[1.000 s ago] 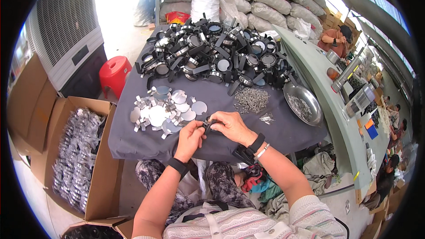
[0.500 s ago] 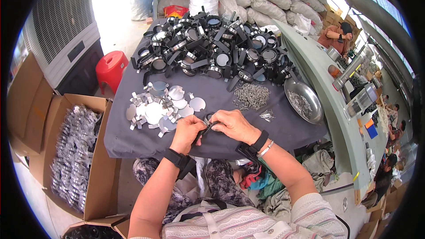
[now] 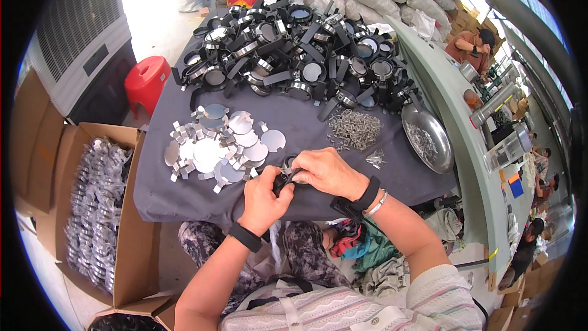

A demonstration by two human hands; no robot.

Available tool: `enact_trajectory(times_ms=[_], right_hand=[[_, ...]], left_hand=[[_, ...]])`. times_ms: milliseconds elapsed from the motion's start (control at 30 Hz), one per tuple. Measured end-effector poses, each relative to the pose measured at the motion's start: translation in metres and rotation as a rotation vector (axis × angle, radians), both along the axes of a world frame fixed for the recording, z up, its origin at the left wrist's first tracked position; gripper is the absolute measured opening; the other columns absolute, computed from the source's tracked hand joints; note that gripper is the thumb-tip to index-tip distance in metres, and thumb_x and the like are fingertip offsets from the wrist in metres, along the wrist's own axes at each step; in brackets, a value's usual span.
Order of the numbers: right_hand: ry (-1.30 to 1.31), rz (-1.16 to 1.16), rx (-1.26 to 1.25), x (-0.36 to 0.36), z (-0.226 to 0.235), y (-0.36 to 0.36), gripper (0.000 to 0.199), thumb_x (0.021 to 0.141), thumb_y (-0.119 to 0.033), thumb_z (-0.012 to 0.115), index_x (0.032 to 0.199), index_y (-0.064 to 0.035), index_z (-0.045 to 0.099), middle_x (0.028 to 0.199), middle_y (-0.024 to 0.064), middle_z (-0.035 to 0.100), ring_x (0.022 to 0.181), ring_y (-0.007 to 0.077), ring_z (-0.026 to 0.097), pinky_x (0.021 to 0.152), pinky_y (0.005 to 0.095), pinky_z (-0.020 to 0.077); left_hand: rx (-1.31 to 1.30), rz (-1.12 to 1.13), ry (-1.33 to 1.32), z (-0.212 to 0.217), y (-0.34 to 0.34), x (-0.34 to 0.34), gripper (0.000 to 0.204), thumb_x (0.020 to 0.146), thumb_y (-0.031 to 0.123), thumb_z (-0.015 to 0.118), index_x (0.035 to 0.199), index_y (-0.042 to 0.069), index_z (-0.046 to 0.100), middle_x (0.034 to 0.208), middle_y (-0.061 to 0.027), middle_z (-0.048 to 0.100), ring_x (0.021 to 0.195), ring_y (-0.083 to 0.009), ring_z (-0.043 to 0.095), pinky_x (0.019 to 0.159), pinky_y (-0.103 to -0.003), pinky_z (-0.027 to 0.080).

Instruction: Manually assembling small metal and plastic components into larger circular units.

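Observation:
Above the near edge of the cloth-covered table, both my hands meet on one small black piece [image 3: 280,182] with a bit of metal at its top. Fingers cover most of it, so its full shape is hidden. My left hand [image 3: 263,201] pinches it from the left, while my right hand [image 3: 331,171] grips its upper right side. Just left lies a heap of silver discs with tabs [image 3: 211,153]. Small metal clips [image 3: 354,129] form a pile beyond my right hand, with a few thin pins [image 3: 376,159] beside them. Black-handled round parts with metal rims [image 3: 300,55] are heaped across the far side.
A steel bowl [image 3: 446,158] of small metal pieces sits at the table's right edge. At left stand an open carton [image 3: 131,227] of wrapped parts and a red stool [image 3: 147,83]. A long grey-green bench [image 3: 456,119] runs along the right; other people work beyond it.
My left hand has turned, its thumb now pressing along the black piece. The right hand keeps its grip. The whole view has shifted slightly.

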State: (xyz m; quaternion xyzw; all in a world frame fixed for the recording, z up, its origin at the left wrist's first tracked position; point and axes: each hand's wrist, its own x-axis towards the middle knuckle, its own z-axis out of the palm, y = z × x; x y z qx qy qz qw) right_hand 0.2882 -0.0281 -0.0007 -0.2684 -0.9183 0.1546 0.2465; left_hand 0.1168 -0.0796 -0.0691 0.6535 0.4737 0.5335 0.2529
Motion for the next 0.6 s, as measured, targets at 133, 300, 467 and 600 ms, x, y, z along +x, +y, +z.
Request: enact_trajectory(times_ms=[133,300,467,600], right_hand=[[-0.003,-0.010,0.076,0.000,0.004,0.003,0.023,0.074,-0.012,0.070,0.087,-0.0054,0.053,0.075,0.0086,0.060,0.070,0.0310,0.062,0.059,0.0389,0.0487],[-0.014,0.035,-0.007,0.006,0.001,0.015,0.020,0.075,-0.021,0.069,0.087,-0.0082,0.059,0.078,0.0088,0.060,0.069,0.0305,0.062,0.059,0.0381,0.0487],[0.079,-0.064,0.001,0.012,-0.021,0.002,0.020,0.078,-0.019,0.068,0.087,-0.0056,0.057,0.076,0.0087,0.061,0.069,0.0263,0.063,0.060,0.0349,0.0491],[0.636,-0.457,-0.422,0.045,-0.031,-0.028,0.013,0.085,-0.008,0.065,0.087,-0.0009,0.055,0.075,0.0041,0.061,0.067,0.0103,0.063,0.060,0.0252,0.0494]], left_hand=[[0.078,0.036,0.156,0.002,0.002,0.001,0.023,0.073,0.010,0.070,0.088,0.003,0.053,0.057,-0.0141,0.055,0.050,-0.0331,0.057,0.046,-0.037,0.042],[0.112,0.056,0.192,-0.005,0.006,0.006,0.022,0.076,0.013,0.070,0.084,0.005,0.052,0.057,-0.0154,0.055,0.052,-0.0350,0.057,0.046,-0.040,0.041],[0.059,0.027,0.200,-0.005,0.002,0.002,0.023,0.077,0.017,0.071,0.086,0.004,0.054,0.061,-0.0155,0.058,0.055,-0.0338,0.060,0.050,-0.040,0.045],[-0.020,0.021,0.040,0.014,-0.005,-0.002,0.022,0.080,0.012,0.071,0.083,-0.002,0.056,0.060,-0.0098,0.056,0.053,-0.0132,0.047,0.051,-0.029,0.041]])
